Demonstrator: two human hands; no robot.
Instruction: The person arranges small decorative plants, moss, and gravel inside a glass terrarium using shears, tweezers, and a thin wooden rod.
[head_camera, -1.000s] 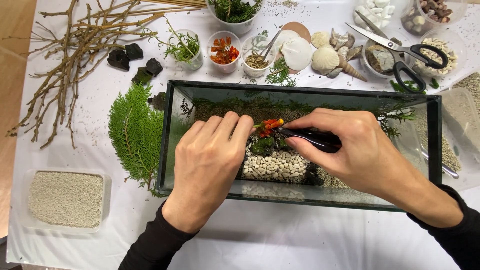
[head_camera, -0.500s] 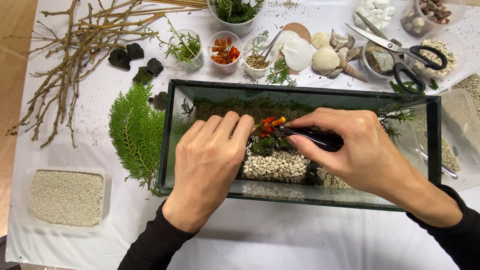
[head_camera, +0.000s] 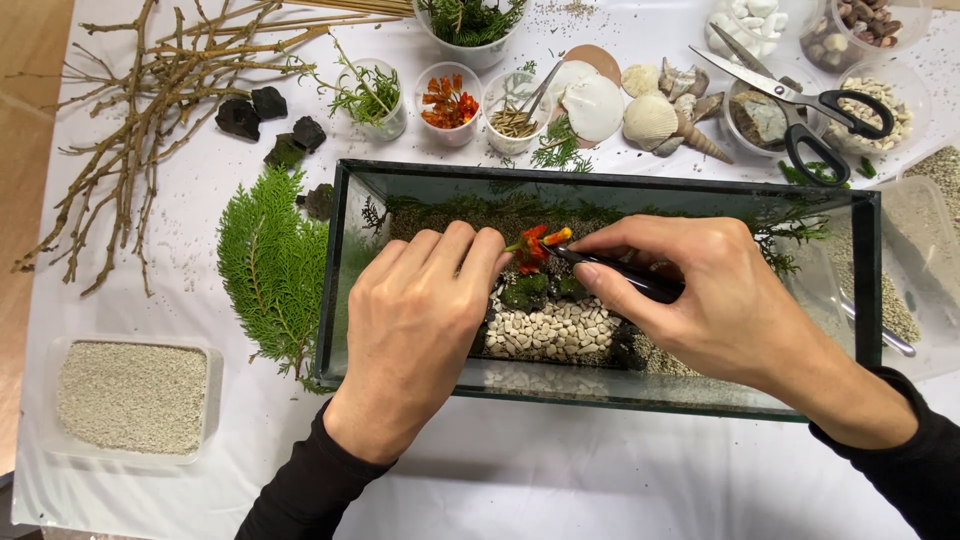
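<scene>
Your right hand (head_camera: 720, 300) pinches black tweezers (head_camera: 625, 280), their long axis pointing left toward the orange flower (head_camera: 535, 248) inside the glass tank (head_camera: 600, 180). Your left hand (head_camera: 420, 320), fingers together and holding nothing, touches the flower from its left side.

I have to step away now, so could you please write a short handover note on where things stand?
Left hand: inside the glass tank, fingertips at the orange-red plant sprig.
Right hand: holds black tweezers, tips at the sprig.
Done: dark soil, white pebble patch and moss clumps laid.
Left: sprig not released yet. Green fern frond lies outside the tank, shells and scissors behind it.
</scene>
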